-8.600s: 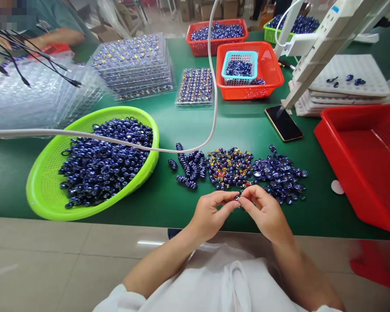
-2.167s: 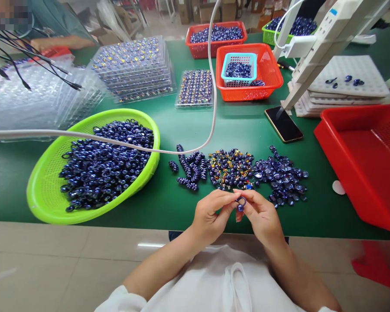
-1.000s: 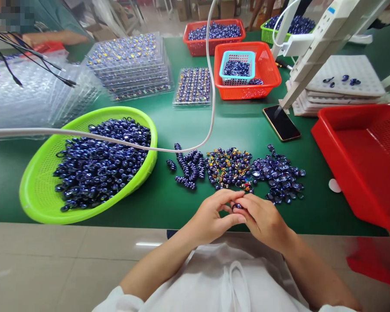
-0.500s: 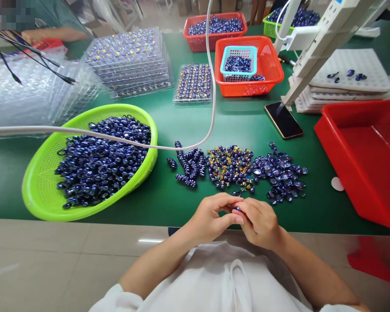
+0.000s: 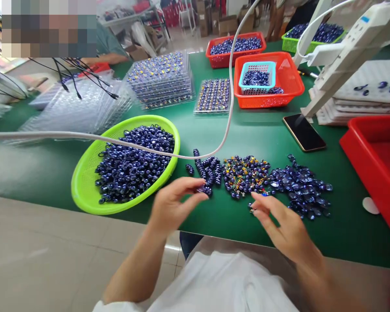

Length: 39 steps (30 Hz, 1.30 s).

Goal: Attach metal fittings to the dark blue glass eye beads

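My left hand [image 5: 175,203] has its thumb and forefinger around a shiny dark blue ring-like piece [image 5: 199,189], at the near end of the stacked dark blue pieces [image 5: 209,167]. Fingers partly cover that piece. My right hand [image 5: 284,225] is slightly spread, thumb and forefinger apart, just in front of a loose heap of small dark blue parts with yellow bits [image 5: 245,175]. A tiny blue and red spot shows by its fingertip, too small to name. Right of that heap lies a pile of flat dark blue caps [image 5: 305,190].
A green basket [image 5: 78,190] full of dark blue rings stands left. Behind are stacked clear trays [image 5: 162,82], an orange basket [image 5: 289,71] and a phone [image 5: 303,132]. A white cable [image 5: 229,117] loops across. A red bin [image 5: 360,143] stands right.
My hands were together over a small dark blue piece; now they are apart. The left has moved to the stacked pieces, the right toward the loose heap. The view has shifted left.
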Each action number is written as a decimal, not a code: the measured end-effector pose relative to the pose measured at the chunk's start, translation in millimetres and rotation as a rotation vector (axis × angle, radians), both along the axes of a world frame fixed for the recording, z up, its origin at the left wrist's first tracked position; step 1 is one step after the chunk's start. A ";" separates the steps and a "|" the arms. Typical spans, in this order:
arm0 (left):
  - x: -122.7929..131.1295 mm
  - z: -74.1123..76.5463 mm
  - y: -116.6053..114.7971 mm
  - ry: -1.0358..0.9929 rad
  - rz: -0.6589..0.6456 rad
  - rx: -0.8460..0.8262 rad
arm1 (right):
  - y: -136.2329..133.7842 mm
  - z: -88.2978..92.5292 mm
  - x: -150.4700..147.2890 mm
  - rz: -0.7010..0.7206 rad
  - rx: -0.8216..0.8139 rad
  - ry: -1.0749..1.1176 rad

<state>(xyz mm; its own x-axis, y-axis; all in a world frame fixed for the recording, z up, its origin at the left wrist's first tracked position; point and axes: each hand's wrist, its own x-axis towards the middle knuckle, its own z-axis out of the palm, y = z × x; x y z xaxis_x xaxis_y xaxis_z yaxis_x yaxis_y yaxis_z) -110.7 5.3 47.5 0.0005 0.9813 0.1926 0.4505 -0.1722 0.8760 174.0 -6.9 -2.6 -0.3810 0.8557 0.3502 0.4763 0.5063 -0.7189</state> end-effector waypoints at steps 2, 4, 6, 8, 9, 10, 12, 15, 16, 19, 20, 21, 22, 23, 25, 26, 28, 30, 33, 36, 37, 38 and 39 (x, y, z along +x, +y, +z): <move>-32.8 3.3 10.3 0.207 0.279 0.151 | 5.0 -2.6 14.7 -0.202 0.053 -0.049; -63.7 3.8 21.6 0.432 0.507 0.247 | 9.2 -4.5 27.4 -0.328 0.084 -0.101; -85.0 2.3 31.3 0.615 0.568 0.359 | 11.4 -6.1 35.3 -0.361 0.076 -0.146; -90.1 -0.2 36.9 0.716 0.502 0.435 | 11.6 -8.8 38.0 -0.325 0.055 -0.202; -85.6 -1.8 37.8 0.720 0.483 0.480 | 11.2 -10.8 37.6 -0.302 0.049 -0.243; -76.7 -3.6 37.4 0.697 0.479 0.539 | 10.7 -13.3 36.4 -0.287 0.047 -0.294; -49.0 -8.0 33.3 0.612 0.385 0.527 | 9.7 -19.0 32.3 -0.294 0.052 -0.409; 1.1 -17.8 22.7 0.415 0.120 0.445 | 8.7 -26.1 24.9 -0.329 0.047 -0.532; 16.2 -21.9 18.8 0.338 0.030 0.419 | 8.5 -27.7 22.7 -0.331 0.045 -0.548; 51.2 -35.6 8.1 0.206 -0.157 0.334 | 8.3 -30.0 18.6 -0.331 0.054 -0.539; 59.5 -39.7 5.0 0.175 -0.203 0.320 | 8.0 -29.8 18.0 -0.329 0.060 -0.521; 66.5 -43.4 2.0 0.146 -0.241 0.309 | 7.5 -29.1 17.6 -0.327 0.064 -0.489; 72.4 -46.6 -0.6 0.121 -0.269 0.295 | 6.6 -27.7 17.1 -0.318 0.065 -0.440; 77.6 -49.0 -2.9 0.098 -0.290 0.276 | 5.2 -25.6 16.3 -0.309 0.059 -0.371; 86.2 -52.1 -6.3 0.054 -0.314 0.214 | 0.8 -19.6 13.3 -0.302 0.008 -0.190; 89.9 -52.8 -7.3 0.027 -0.320 0.169 | -2.0 -16.1 10.9 -0.311 -0.039 -0.087; 96.2 -53.0 -8.3 -0.052 -0.323 0.063 | -7.8 -9.5 4.9 -0.351 -0.170 0.109; 100.6 -52.2 -8.6 -0.159 -0.304 -0.039 | -12.3 -5.6 -1.3 -0.373 -0.296 0.284; 103.2 -51.3 -8.8 -0.311 -0.254 -0.168 | -14.5 -6.9 -6.6 -0.367 -0.432 0.477; 101.3 -50.5 -8.9 -0.487 -0.225 -0.353 | -13.4 -11.9 -6.0 -0.365 -0.494 0.578; 100.4 -50.0 -8.8 -0.543 -0.221 -0.421 | -13.0 -12.9 -5.0 -0.355 -0.498 0.580; 99.5 -49.1 -8.6 -0.587 -0.216 -0.478 | -12.8 -13.1 -4.0 -0.330 -0.491 0.567; 98.8 -47.8 -8.5 -0.613 -0.210 -0.520 | -12.8 -12.7 -3.1 -0.288 -0.468 0.535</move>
